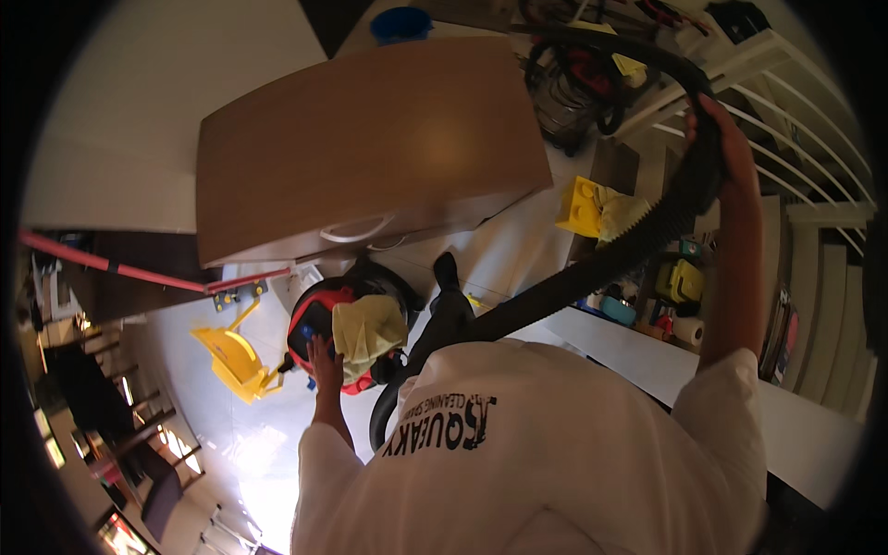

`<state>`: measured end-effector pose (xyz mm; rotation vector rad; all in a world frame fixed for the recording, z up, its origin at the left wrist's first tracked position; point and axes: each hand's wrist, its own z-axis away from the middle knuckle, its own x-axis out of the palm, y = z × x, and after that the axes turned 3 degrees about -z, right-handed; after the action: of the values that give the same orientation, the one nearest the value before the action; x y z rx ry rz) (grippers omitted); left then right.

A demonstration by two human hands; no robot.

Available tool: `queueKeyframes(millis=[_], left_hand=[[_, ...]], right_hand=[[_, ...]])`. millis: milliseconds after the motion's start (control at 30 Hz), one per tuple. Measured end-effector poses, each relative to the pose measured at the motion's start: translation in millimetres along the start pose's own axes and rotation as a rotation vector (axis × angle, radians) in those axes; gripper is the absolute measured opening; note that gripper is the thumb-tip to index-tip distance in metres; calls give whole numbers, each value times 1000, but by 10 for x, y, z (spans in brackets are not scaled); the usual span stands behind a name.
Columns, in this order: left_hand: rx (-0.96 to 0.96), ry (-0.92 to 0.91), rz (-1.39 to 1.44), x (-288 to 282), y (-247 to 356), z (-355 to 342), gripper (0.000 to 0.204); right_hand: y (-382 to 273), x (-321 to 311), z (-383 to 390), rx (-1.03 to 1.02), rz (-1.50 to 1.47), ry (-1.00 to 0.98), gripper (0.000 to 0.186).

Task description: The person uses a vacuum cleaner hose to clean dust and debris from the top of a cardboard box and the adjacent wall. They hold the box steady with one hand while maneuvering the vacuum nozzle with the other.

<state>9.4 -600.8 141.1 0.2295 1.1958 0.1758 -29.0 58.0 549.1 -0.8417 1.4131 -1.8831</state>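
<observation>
Right hand (728,143) grips the black ribbed plastic hose (592,280), slanting from upper right to centre; left hand (325,363), fingers spread, touches the rounded red-and-black vacuum (314,302).

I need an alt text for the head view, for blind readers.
A person's right hand holds up a black ribbed hose; the left hand is at a red-and-black vacuum cleaner with a pale yellow cloth on it, near a brown cabinet.
</observation>
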Motion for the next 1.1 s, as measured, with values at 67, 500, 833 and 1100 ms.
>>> queueKeyframes(millis=[67,500,833,1100], left_hand=[[34,55,136,172,-188,86,78],[-449,-151,-184,-348,827,26,72],[28,5,257,-233,2628,-46,38],[-1237,515,432,-94,2053,651,43]], right_hand=[[88,13,-367,57,38,15,23],[-540,473,-1443,196,60,-199,33],[-659,1732,-3074,210,49,-682,36],[129,2249,-3937,566,-41,-1315,40]])
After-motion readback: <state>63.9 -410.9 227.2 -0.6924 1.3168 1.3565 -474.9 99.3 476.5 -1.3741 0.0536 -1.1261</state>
